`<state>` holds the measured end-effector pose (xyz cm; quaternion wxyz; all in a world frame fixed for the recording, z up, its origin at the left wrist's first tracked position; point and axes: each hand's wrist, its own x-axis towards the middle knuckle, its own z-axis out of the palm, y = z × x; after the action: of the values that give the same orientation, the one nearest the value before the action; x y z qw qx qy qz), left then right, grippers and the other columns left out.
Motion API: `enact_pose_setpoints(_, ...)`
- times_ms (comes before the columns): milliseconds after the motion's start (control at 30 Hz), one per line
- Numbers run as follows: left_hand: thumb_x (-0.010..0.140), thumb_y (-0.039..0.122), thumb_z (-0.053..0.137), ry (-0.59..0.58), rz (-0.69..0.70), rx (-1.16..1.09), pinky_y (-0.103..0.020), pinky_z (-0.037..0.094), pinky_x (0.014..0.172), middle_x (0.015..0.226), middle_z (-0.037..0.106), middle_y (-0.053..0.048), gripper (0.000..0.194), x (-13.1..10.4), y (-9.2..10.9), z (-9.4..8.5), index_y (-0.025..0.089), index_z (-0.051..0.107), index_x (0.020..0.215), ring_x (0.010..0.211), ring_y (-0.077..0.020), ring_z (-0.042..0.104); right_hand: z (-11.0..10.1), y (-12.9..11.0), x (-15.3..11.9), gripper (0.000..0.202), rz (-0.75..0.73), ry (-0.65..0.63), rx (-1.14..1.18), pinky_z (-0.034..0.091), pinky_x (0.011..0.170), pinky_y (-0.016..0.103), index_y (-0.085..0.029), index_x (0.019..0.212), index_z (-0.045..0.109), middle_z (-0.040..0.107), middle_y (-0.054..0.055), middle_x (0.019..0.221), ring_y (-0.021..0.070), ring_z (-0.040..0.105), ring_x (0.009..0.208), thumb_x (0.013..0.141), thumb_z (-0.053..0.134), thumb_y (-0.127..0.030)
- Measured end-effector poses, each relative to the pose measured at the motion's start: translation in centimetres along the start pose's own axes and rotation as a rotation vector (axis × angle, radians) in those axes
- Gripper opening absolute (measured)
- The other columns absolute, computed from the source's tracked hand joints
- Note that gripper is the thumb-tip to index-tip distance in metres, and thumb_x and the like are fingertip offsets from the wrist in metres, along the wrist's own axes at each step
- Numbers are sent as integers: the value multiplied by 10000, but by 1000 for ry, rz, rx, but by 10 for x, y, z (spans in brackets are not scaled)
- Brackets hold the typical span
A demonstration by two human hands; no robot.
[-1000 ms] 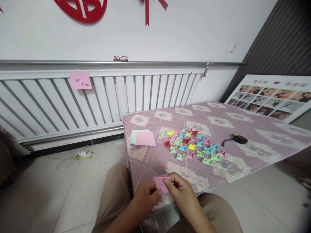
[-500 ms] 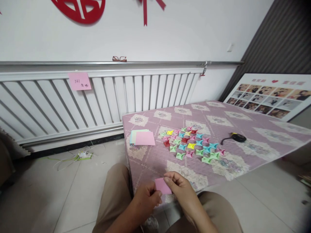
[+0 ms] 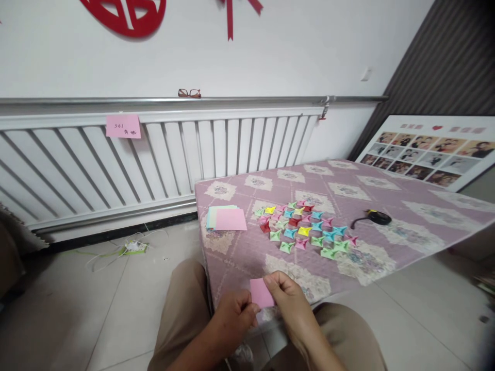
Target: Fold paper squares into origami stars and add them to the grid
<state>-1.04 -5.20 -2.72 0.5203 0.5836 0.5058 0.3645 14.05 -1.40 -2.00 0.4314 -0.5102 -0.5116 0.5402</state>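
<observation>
Two hands (image 3: 235, 314) (image 3: 288, 296) pinch pink paper (image 3: 261, 293) over a purple patterned cloth (image 3: 240, 264), a white radiator (image 3: 219, 147) beyond.

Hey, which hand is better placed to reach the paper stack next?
Probably the left hand: the paper stack lies toward its side. The right hand, farther over, also holds the pink paper.

Pink paper (image 3: 261, 293), purple diamond-patterned cloth (image 3: 242, 260)

Small pink paper (image 3: 262, 294), roughly square
</observation>
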Motion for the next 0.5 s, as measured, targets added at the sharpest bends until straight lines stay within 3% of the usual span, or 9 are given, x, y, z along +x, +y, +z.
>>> enact_pose_setpoints(133, 744, 333, 482, -41, -88, -92, -246, 349, 541, 552, 533, 10, 209, 2, -3, 1, 162, 536, 636, 507, -113, 447, 0, 4, 3, 374, 0, -2, -32, 306, 501, 234, -206, 632, 489, 447, -55, 551, 108, 366, 523, 753, 574, -550)
enact_pose_setpoints(233, 720, 306, 525, -60, -63, -181, -225, 336, 535, 629, 544, 17, 185, 6, -9, 3, 142, 601, 758, 532, -97, 432, 0, 2, 3, 347, -62, 17, -131, 321, 518, 239, -207, 612, 499, 452, -49, 564, 116, 388, 545, 753, 582, -514)
enact_pose_setpoints(333, 722, 309, 557, -30, -38, -227, -221, 326, 530, 659, 544, 16, 228, 10, -16, 4, 132, 631, 847, 539, -94, 423, 2, -1, 3, 328, -98, 16, -191, 343, 539, 246, -209, 605, 511, 469, -41, 573, 127, 417, 565, 752, 584, -493)
enact_pose_setpoints(500, 698, 416, 598, 57, -114, -263, -240, 330, 527, 621, 581, -17, 326, 13, -20, 6, 115, 647, 813, 514, -109, 447, 8, -2, 2, 340, -57, -67, -106, 360, 537, 250, -210, 641, 517, 503, -41, 564, 126, 446, 544, 763, 580, -521)
